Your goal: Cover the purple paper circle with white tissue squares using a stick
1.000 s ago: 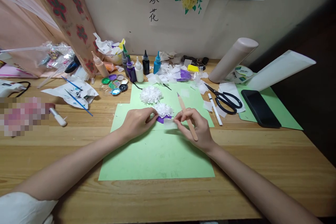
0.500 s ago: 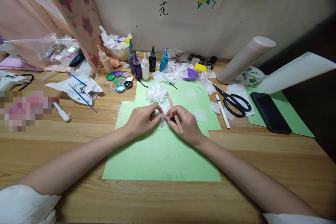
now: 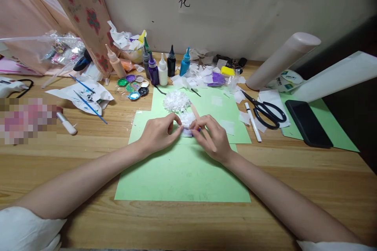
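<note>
On green paper [image 3: 182,176], a fluffy white paper pompom [image 3: 176,101] lies beyond my hands, with a second white tuft [image 3: 187,119] just below it. My left hand [image 3: 159,135] is closed in a pinch at the left edge of a small pale purple-white paper piece [image 3: 186,133]. My right hand [image 3: 214,139] holds a flat wooden craft stick [image 3: 194,112] against its fingers, slanting up to the left. Its thumb and forefinger are bent near the paper's right side. A bit of purple [image 3: 200,129] shows by those fingertips; what it is I cannot tell.
Behind stand several paint bottles [image 3: 163,71], beside open paint pots [image 3: 134,95]. Paper scraps [image 3: 197,76] lie along the wall. To the right are black-handled scissors [image 3: 266,113], a white marker [image 3: 253,122] and a dark phone [image 3: 308,123]. Brushes [image 3: 90,106] rest on paper at left.
My right hand has moved slightly right, away from the left, and its fingers have loosened. More of the white tuft and small paper piece shows between my hands. The view has tilted downward slightly.
</note>
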### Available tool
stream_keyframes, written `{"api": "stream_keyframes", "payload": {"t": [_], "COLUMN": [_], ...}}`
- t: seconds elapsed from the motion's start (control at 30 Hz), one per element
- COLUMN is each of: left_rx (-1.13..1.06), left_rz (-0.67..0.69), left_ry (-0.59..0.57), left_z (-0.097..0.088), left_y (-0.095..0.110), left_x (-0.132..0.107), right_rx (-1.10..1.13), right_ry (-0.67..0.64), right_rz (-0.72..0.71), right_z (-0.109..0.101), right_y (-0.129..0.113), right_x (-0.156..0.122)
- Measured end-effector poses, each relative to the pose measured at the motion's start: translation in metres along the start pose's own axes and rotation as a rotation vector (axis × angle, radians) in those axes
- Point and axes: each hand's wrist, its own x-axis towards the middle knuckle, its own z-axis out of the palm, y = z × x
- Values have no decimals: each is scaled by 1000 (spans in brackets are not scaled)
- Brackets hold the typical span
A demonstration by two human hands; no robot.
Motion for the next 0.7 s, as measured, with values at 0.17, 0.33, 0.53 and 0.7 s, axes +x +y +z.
{"api": "stream_keyframes", "payload": {"t": [0.17, 0.33, 0.53, 0.7], "left_rx": [-4, -3, -8, -9], "left_rz": [-7, -16, -17, -23], "left_ry": [-3, 8, 9, 7], "left_z": [0, 0, 0, -1], "left_y": [1, 0, 0, 1], "left_x": [0, 0, 1, 1], "right_rx": [103, 47, 18, 0], "right_ry": [58, -54, -85, -101], "right_rz": [-303, -253, -201, -157], "right_z": [-7, -3, -2, -2], "right_y": [-2, -2, -3, -3], "right_x": [-13, -12, -8, -9]}}
